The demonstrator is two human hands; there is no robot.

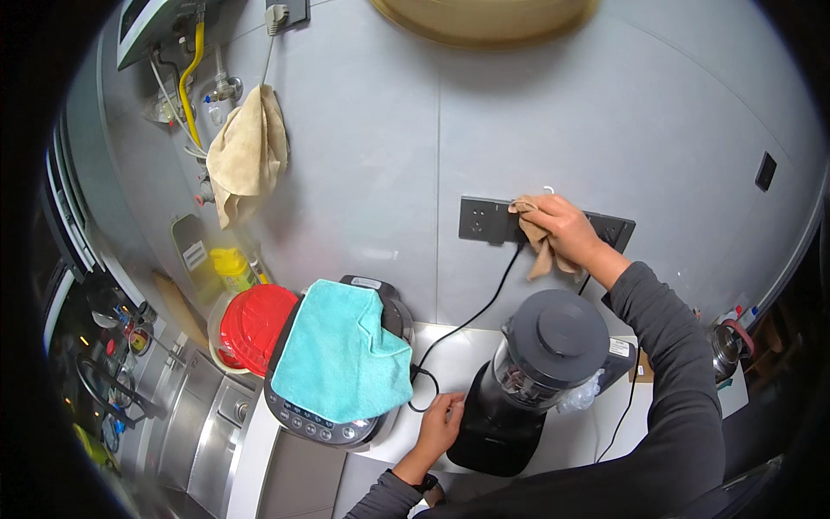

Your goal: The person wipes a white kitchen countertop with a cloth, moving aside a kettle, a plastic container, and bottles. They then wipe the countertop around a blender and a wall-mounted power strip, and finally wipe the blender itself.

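Note:
My right hand (565, 226) holds a tan cloth (543, 245) against the dark wall socket panel (478, 220), covering its middle part. Down on the white counter (447, 334), my left hand (443, 422) is beside the black base of a blender (496, 428); whether it touches the base cannot be told. The blender's clear jar has a dark grey lid (561, 334), and a crumpled plastic bag (580, 392) sits at its side. To the left, a turquoise cloth (343, 350) lies over a dark rice cooker (324, 431). A black cord (483, 308) runs down from the panel.
A red plastic lid (258, 327) and a yellow container (230, 267) stand left of the cooker, near a steel sink (214, 422). A beige cloth (246, 152) hangs on the wall by a yellow gas hose (190, 84). A kettle (726, 350) stands far right.

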